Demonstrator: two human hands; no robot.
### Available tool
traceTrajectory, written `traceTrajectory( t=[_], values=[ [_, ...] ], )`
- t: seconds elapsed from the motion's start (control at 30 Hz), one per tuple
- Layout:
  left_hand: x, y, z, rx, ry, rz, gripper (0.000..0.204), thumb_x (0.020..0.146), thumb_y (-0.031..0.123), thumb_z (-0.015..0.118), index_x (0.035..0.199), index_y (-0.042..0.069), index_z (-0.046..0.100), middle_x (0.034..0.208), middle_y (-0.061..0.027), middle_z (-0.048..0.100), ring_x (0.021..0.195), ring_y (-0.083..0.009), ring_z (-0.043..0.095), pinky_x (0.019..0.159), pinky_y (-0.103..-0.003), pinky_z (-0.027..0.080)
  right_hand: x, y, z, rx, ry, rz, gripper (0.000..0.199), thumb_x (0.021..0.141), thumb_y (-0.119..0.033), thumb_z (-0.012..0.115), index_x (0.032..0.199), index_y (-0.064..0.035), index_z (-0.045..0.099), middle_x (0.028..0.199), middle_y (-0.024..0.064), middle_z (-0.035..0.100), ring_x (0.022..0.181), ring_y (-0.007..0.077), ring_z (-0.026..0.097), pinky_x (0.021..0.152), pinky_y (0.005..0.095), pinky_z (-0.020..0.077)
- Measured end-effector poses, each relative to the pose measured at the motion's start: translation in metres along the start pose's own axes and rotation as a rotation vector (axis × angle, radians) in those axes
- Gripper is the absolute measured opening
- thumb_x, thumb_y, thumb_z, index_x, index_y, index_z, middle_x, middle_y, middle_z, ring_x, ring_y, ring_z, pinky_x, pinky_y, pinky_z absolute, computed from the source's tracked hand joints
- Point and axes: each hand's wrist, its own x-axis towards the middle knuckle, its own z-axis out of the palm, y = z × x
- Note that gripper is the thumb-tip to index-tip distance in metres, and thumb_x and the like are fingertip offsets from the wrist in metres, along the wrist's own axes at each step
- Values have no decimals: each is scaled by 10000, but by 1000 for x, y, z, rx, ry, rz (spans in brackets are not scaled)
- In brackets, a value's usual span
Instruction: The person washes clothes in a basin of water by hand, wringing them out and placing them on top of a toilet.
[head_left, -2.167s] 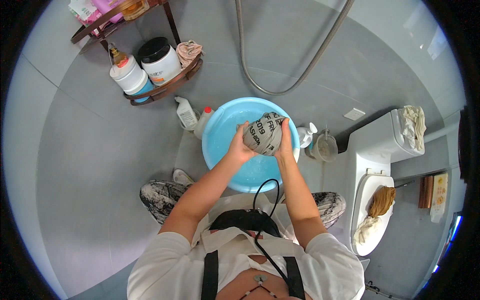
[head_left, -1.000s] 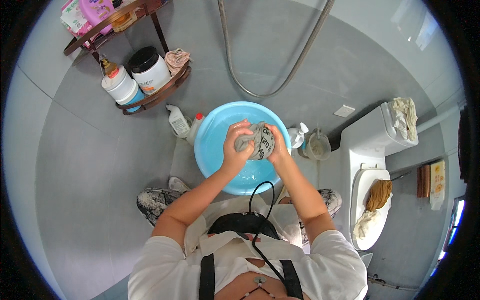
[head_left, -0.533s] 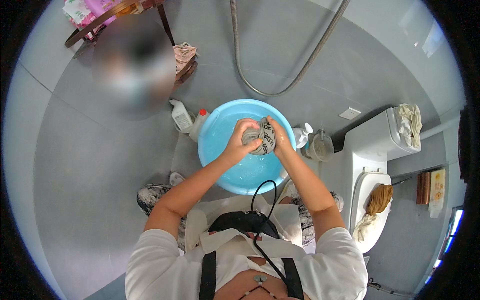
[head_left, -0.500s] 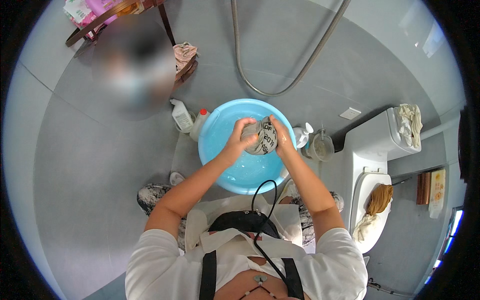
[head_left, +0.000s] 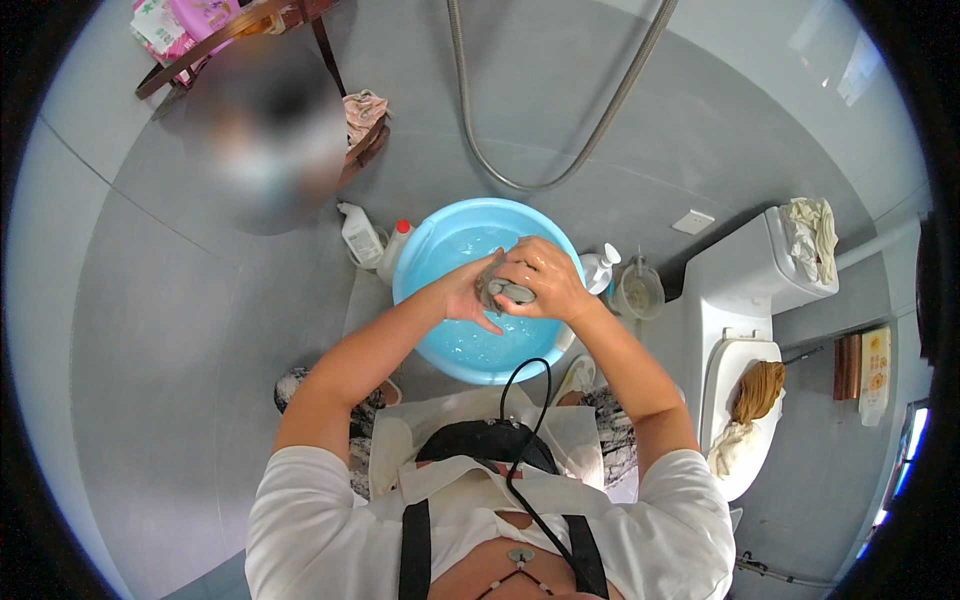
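Note:
Over the light-blue basin (head_left: 402,270), a wet grey cloth (head_left: 512,292) is squeezed into a small bundle between my hands. My right hand (head_left: 545,275) wraps round the bundle from above and the right, its fingers curled. Against the bundle's left side presses my left hand (head_left: 466,297), its thumb stretched out toward me; its other fingers are partly hidden behind the cloth and the right hand. Shallow water (head_left: 475,345) lies in the basin below.
Left of the basin stand a white bottle (head_left: 360,235) and a red-capped bottle (head_left: 397,245). A pump bottle (head_left: 600,268) and a clear container (head_left: 640,292) stand right, before a toilet (head_left: 715,440). A shower hose (head_left: 470,130) loops beyond. A black cable (head_left: 521,440) hangs before me.
The cloth has gone from a rounder bundle with dark lettering showing to a smaller, tighter one. My right hand has moved over it, and my left thumb has swung out toward me.

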Motion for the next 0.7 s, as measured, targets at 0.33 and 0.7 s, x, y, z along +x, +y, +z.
traceTrajectory(
  t=[0.33, 0.7],
  values=[
    [33, -28, 6, -344, 317, 711, 234, 819, 233, 527, 968, 56, 562, 921, -72, 589, 848, -198, 581, 735, -330, 471, -15, 4, 30, 24, 372, 364, 196, 604, -165, 710, 739, -65, 609, 797, 84, 566, 713, 251, 554, 678, 373, 473],
    [41, -25, 18, 50, 837, 1186, 141, 726, 101, 541, 763, -9, 622, 859, -80, 536, 834, -196, 523, 764, -302, 413, -27, 8, 82, 350, 920, 1073, 161, 742, -135, 630, 795, 12, 590, 755, 80, 594, 703, 158, 536, 635, 282, 437]
  ],
)
